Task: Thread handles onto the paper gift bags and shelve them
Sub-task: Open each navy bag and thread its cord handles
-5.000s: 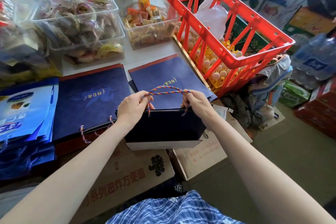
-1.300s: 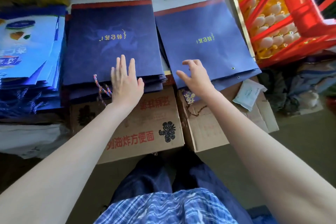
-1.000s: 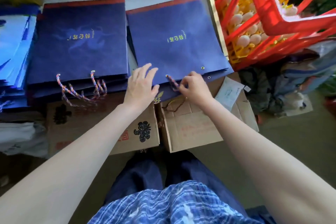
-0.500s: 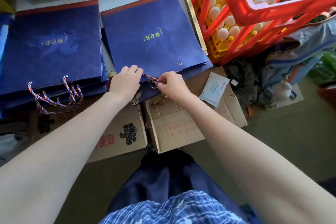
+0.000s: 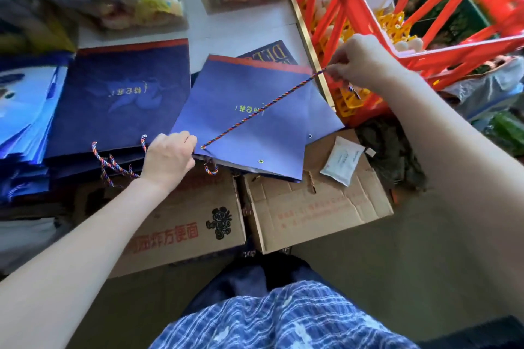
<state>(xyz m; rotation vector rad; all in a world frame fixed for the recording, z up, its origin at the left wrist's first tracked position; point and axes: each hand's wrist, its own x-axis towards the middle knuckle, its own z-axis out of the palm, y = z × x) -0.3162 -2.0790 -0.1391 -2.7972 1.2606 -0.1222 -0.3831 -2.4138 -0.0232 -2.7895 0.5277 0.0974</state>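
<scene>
White tabletop point(image 5: 241, 28), cardboard boxes point(image 5: 317, 212) below.
Red crate point(image 5: 354, 3) w/ eggs; right hand point(image 5: 360, 62) pinches cord point(image 5: 263, 108), left hand point(image 5: 167, 156) grips bag point(image 5: 263, 136).

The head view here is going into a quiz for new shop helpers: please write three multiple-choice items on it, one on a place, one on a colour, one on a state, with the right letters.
1. Where does the crate stand relative to the top bag?
A. to its right
B. to its left
C. under it

2. What colour is the crate?
A. green
B. red
C. white

3. What state is the cord in?
A. coiled on the floor
B. knotted at both ends on a shelf
C. pulled taut between a hole in the bag and the right hand

Answers:
1 A, the crate fills the upper right, past the bag's right edge.
2 B, its bars are bright red.
3 C, the cord runs straight from the hole by the left hand up to the right hand's pinch.
</scene>
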